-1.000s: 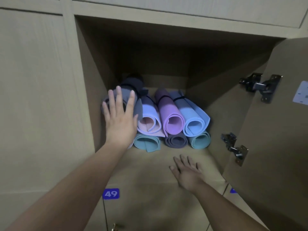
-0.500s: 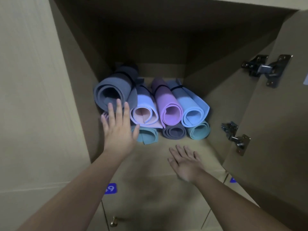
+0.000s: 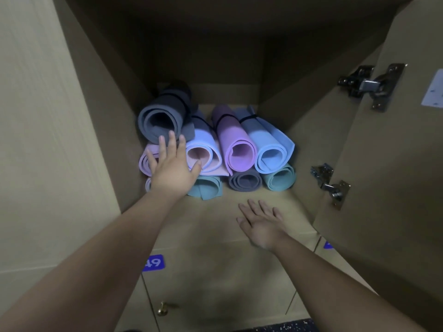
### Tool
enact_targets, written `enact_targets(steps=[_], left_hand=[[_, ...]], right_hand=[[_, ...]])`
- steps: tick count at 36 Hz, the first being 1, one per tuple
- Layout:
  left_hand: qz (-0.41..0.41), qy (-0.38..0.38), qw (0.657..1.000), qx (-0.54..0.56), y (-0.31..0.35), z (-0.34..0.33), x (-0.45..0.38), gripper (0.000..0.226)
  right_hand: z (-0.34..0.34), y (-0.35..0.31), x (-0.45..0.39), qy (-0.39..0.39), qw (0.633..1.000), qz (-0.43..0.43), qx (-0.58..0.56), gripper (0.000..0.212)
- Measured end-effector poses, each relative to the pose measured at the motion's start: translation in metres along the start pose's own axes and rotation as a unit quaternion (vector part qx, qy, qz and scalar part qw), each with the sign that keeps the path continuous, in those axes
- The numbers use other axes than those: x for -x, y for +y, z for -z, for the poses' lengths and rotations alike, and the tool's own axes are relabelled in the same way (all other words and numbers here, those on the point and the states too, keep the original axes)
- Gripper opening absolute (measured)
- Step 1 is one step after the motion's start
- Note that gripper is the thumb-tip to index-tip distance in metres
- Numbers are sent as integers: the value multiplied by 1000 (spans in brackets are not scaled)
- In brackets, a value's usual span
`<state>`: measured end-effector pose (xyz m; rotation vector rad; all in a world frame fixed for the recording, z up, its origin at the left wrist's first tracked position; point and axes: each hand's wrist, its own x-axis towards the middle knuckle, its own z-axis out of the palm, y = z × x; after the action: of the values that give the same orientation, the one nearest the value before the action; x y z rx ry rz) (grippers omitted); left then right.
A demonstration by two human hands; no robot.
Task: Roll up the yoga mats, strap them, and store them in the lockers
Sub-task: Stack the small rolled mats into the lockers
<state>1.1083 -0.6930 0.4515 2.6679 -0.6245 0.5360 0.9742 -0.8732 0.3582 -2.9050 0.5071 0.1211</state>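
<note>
**Rolled mats stacked in an open locker**

Up close, an open locker [image 3: 215, 56] made of pale tan wood fills the view. Its inside is dark at the top and back, and its floor [image 3: 211, 216] is smooth and flat. On the far left stands a plain wood panel [image 3: 48, 140] with faint up-and-down grain.

Low down, a blue tag [image 3: 153, 263] on the door below reads "49". Under it sits a small round gold knob [image 3: 162, 309]. A strip of dark speckled room floor [image 3: 282, 327] shows at the bottom edge.

The left hand [image 3: 171, 167] lies flat with straight fingers, its grip wide, holding nothing. It presses on the ends of the mats at the left of the pile. Its fingertips touch the grey mat [image 3: 159, 122], which sits on top at the left. Under the hand is a pink mat [image 3: 145, 161], soft and curled like a snail.

Next come a light blue mat with a pink inside [image 3: 203, 154], a purple mat [image 3: 239, 152] and a blue mat [image 3: 273, 154]. Thin black straps wrap some rolls farther back. Below lie a teal mat [image 3: 208, 189], a dark grey mat [image 3: 245, 182] and another teal mat [image 3: 280, 179].

The right hand [image 3: 261, 221] rests flat on the locker floor, fingers straight, grip wide, apart from the mats.

On the right, the open door [image 3: 395, 188] carries two shiny metal hinges [image 3: 369, 85] and a pale sticker [image 3: 435, 92] too small to read.
</note>
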Motion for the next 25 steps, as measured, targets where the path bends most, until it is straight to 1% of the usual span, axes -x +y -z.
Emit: enact_targets(steps=[2,3,5,7,8,9,10,12,13,16,19,21,23,25], left_hand=[[-11,-3,1000,24,10,6,11,72],[-31,0,999,32,16,10,17,70],[-90,13,995,42,29,17,30,68],[-148,17,987,62,44,27,41,67],[-172,12,982,79,54,33,46,67],[-195,5,976,99,65,38,51,67],[-220,1,968,117,77,43,55,66],[-282,1,949,140,105,51,67,64],[-315,1,937,147,119,55,73,64],[-383,1,904,192,166,70,87,59],[-405,33,872,273,213,94,96,61],[-434,57,850,293,242,111,101,63],[-472,75,826,298,272,128,108,65],[-497,87,803,316,299,144,115,65]], right_hand=[[2,2,3,5,1000,7,-25,60],[3,3,5,6,999,15,-49,63],[6,8,11,0,993,36,-109,73],[7,14,24,17,977,51,-206,80],[7,17,33,49,964,50,-258,81],[8,22,44,98,950,42,-295,79],[8,27,56,159,939,30,-303,76],[9,37,83,279,924,18,-262,70],[11,42,97,327,912,22,-247,67],[28,50,137,434,875,52,-209,62],[58,57,178,525,837,69,-139,58],[78,64,203,576,809,63,-94,57],[92,74,224,614,786,51,-55,56],[99,81,241,635,772,34,-17,56]])
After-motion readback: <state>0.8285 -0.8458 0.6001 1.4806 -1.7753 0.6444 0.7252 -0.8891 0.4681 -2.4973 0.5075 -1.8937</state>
